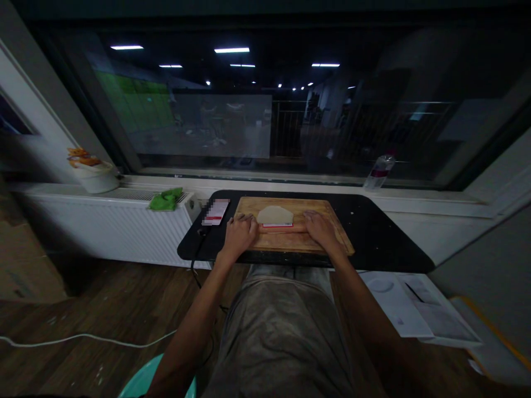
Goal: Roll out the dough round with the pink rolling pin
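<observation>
A wooden rolling pin with a red-and-white label lies crosswise on a wooden cutting board. Just beyond it, and partly hidden by it, is a pale, flat piece of dough with a rounded far edge. My left hand is closed over the pin's left end, its fingers bent. Over the right end rests my right hand, the fingers curled on top. Both palms face down and cover the pin's ends.
The board sits on a black table. A phone with a cable lies left of the board. A green cloth and a white pot are on the radiator. A water bottle stands on the sill; an open white box sits lower right.
</observation>
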### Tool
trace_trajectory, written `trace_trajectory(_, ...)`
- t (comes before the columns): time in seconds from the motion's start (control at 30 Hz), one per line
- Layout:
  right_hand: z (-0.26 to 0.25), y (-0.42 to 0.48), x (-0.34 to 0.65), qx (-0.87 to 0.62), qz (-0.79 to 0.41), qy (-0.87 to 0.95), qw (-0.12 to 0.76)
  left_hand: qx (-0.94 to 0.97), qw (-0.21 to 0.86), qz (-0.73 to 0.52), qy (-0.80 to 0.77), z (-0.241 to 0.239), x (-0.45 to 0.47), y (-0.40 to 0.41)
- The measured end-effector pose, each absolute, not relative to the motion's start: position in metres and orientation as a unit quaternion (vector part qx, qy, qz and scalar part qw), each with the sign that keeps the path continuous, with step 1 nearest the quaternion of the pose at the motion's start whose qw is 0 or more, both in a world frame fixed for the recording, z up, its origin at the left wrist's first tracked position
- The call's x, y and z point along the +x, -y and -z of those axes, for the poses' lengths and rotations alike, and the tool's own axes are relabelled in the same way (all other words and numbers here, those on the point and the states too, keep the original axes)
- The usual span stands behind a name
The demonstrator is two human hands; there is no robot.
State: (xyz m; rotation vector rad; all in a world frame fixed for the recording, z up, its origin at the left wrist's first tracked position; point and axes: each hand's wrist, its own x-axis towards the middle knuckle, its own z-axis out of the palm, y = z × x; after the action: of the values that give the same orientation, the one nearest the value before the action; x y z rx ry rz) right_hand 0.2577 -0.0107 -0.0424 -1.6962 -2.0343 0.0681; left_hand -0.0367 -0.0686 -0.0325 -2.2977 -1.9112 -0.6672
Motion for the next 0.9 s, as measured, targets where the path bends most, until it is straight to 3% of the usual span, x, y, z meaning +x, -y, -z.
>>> trace_trajectory(0.67, 0.032, 0.026, 0.252, -0.617, -0.038, 0.735, 0.279, -0.753, 0.035, 0.226, 0.617, 0.033, -0.038, 0.059)
trace_trajectory(0.9, 0.02, 0.049, 0.249, -0.518, -0.021, 0.799, 0.305, -0.753, 0.029, 0.226, 0.617, 0.036, -0.039, 0.056)
